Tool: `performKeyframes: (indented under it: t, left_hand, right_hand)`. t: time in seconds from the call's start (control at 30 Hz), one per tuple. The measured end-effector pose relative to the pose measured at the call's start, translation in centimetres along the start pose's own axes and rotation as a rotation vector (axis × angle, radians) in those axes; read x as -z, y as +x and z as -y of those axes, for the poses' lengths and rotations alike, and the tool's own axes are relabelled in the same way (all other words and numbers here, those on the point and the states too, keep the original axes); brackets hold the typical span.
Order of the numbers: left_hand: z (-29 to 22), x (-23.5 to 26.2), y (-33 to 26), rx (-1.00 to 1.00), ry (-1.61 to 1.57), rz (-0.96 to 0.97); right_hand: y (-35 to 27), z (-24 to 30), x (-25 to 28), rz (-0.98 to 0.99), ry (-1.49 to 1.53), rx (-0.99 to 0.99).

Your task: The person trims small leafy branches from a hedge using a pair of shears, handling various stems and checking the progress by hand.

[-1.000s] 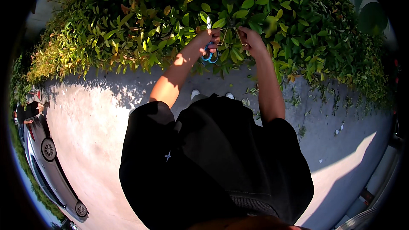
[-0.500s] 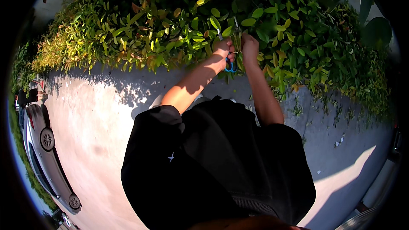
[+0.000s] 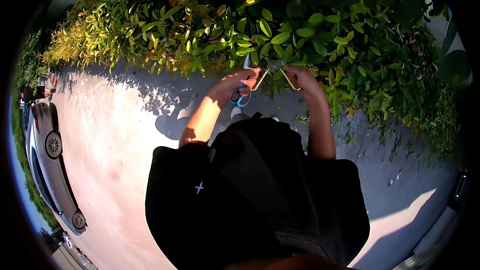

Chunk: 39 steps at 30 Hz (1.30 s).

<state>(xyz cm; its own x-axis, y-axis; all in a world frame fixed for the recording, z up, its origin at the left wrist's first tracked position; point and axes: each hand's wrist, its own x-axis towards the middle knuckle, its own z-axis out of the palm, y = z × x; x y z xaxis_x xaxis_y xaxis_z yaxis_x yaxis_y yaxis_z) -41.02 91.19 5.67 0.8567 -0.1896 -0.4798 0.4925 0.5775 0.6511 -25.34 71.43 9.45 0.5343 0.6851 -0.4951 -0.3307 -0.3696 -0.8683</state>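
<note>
Both my hands grip a pair of pruning shears (image 3: 259, 81) with yellowish handles, one handle in each. The handles are spread apart and the grey blades are open, pointing at the hedge (image 3: 165, 25). My left hand (image 3: 239, 78) is closed on the left handle. It also keeps hold of blue-handled scissors (image 3: 241, 101), whose loops hang below the fist and whose blade sticks up above it. My right hand (image 3: 306, 81) is closed round the right handle, close to green leaves. Whether a stem lies between the blades is too small to tell.
Pale pavement (image 3: 110, 135) runs below the hedge, with leafy bits and small white scraps lying on it at the right. A silver car (image 3: 52, 170) is parked at the far left, and a person in dark clothes (image 3: 34, 93) is beyond it. Dark leaves hang at upper right.
My hands have moved apart and nearer to me, out of the foliage. The shears' handles have swung wide and their blades have opened. The scissors have come along in my left hand.
</note>
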Motion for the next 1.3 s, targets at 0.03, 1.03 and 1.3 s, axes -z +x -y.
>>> performKeyframes:
  t: [0.03,1.03,1.3]
  left_hand:
    - [-0.2,0.2,0.9,0.044,-0.05,-0.058]
    - [1.3,2.1,-4.1,-0.151,-0.027,-0.431]
    - [1.8,5.9,-2.5,-0.21,-0.357,-0.596]
  right_hand:
    - [1.3,0.0,0.2,0.008,0.0,-0.017]
    - [4.8,-2.6,-6.1,-0.027,0.33,0.073]
    - [11.0,-2.0,-13.7,0.055,0.334,-0.196]
